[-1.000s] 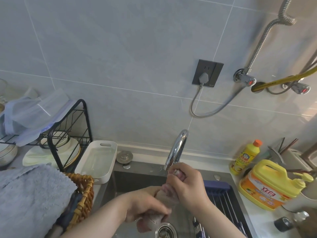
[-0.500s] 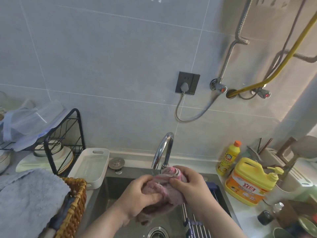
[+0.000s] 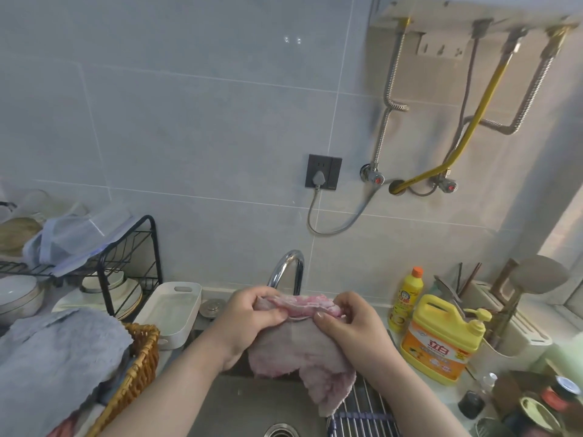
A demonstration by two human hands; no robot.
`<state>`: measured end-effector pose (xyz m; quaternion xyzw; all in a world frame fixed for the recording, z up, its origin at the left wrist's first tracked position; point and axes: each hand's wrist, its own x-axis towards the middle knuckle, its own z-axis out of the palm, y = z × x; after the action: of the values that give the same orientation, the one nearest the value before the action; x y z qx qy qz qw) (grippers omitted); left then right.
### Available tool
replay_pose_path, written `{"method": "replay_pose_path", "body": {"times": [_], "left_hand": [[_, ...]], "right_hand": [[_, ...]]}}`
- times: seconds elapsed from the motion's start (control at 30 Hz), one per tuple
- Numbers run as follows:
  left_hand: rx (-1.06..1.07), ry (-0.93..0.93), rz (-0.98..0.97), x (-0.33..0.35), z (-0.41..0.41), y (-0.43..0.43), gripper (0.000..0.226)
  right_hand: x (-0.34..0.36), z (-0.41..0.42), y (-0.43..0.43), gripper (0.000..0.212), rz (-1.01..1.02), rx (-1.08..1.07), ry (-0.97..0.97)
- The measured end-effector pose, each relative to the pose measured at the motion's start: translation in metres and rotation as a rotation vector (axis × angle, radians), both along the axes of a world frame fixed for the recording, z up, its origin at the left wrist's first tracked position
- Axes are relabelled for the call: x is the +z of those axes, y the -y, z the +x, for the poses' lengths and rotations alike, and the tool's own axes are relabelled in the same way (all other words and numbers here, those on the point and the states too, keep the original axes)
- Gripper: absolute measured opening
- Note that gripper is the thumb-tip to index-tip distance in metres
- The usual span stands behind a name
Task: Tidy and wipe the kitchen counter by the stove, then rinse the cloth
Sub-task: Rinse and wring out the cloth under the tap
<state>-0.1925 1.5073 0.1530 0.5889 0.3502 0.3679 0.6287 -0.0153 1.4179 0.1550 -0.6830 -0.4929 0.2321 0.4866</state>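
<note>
Sitting at the bottom edge of the frame, the round metal drain (image 3: 280,430) marks the floor of the dull steel sink (image 3: 239,402). To its right, a roll-up rack (image 3: 362,414) of thin metal rods lies across the basin. The fluffy pink-grey cloth (image 3: 293,351) hangs over the sink at lower centre, and its ragged lower corner droops onto the rack. Both hands hold its bunched top hem taut between them. The left hand (image 3: 252,313) pinches one end between its thumb and curled fingers. The right hand (image 3: 350,326) pinches the other end the same way.

At lower left, a woven wicker basket (image 3: 142,357) crowds the sink's rim, with a plush grey towel (image 3: 56,351) heaped over it. A smooth white rectangular tray (image 3: 170,310) stands just behind the basket. At right, a squat yellow detergent jug (image 3: 438,342) with a pump stands close to the right wrist, and a slim yellow bottle (image 3: 407,294) stands behind it.

The curved chrome faucet (image 3: 284,266) rises just behind the hands. Farther left is a black wire dish rack (image 3: 126,247). On the grey tiled wall are a dark socket (image 3: 323,171) and a yellow hose (image 3: 473,121).
</note>
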Motion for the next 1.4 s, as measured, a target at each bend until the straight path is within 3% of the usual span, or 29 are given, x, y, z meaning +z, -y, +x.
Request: {"method": "replay_pose_path", "body": {"times": [0.1, 0.17, 0.2, 0.27, 0.37, 0.47, 0.57, 0.67, 0.8, 0.87, 0.93, 1.03, 1.1, 1.17, 1.3, 1.4], "left_hand": [[0.022, 0.190, -0.046, 0.018, 0.009, 0.008, 0.024], [0.021, 0.241, -0.033, 0.029, 0.016, 0.012, 0.024], [0.008, 0.245, -0.020, 0.034, 0.020, 0.013, 0.027], [-0.087, 0.263, -0.039, 0.043, 0.026, 0.015, 0.036], [-0.268, 0.194, -0.059, 0.056, 0.032, 0.020, 0.035], [-0.233, 0.054, -0.051, 0.078, 0.034, 0.020, 0.026], [-0.249, 0.262, -0.319, 0.089, 0.028, 0.010, 0.026], [-0.240, 0.440, -0.625, 0.067, 0.025, 0.014, 0.064], [-0.208, 0.338, -0.687, 0.031, 0.029, 0.033, 0.053], [-0.244, 0.238, -0.720, 0.018, 0.031, 0.036, 0.069], [-0.276, 0.153, -0.667, 0.013, 0.031, 0.046, 0.069], [-0.153, 0.058, -0.439, 0.004, 0.036, 0.056, 0.046], [0.005, 0.082, -0.254, 0.004, 0.036, 0.055, 0.056], [0.051, 0.101, -0.087, 0.012, 0.033, 0.053, 0.055], [-0.037, 0.162, 0.000, 0.031, 0.025, 0.050, 0.040], [-0.005, 0.080, 0.083, 0.034, 0.023, 0.044, 0.039]], "right_hand": [[0.006, 0.004, 0.011, 0.019, -0.101, 0.073, 0.007], [0.005, 0.008, 0.019, 0.042, -0.157, 0.195, -0.044], [0.004, 0.010, 0.022, 0.049, -0.162, 0.261, -0.104], [-0.001, 0.011, 0.026, 0.044, -0.129, 0.367, -0.299], [-0.001, 0.005, 0.032, 0.048, -0.068, 0.418, -0.467], [0.004, 0.001, 0.037, 0.037, -0.102, 0.434, -0.568], [0.016, 0.006, 0.043, 0.032, -0.060, 0.417, -0.783], [0.032, 0.011, 0.042, 0.030, -0.011, 0.347, -0.991], [0.043, 0.020, 0.038, 0.040, -0.089, 0.212, -1.069], [0.045, 0.022, 0.039, 0.041, -0.107, 0.175, -1.067], [0.044, 0.022, 0.040, 0.040, -0.120, 0.146, -1.059], [0.045, 0.021, 0.039, 0.044, -0.120, 0.148, -1.073], [0.047, 0.023, 0.040, 0.036, -0.127, 0.220, -1.047], [0.049, 0.027, 0.040, 0.022, -0.164, 0.261, -0.930], [0.054, 0.035, 0.037, 0.030, -0.304, 0.188, -0.680], [0.064, 0.041, 0.033, 0.024, -0.411, 0.095, -0.497]]}}
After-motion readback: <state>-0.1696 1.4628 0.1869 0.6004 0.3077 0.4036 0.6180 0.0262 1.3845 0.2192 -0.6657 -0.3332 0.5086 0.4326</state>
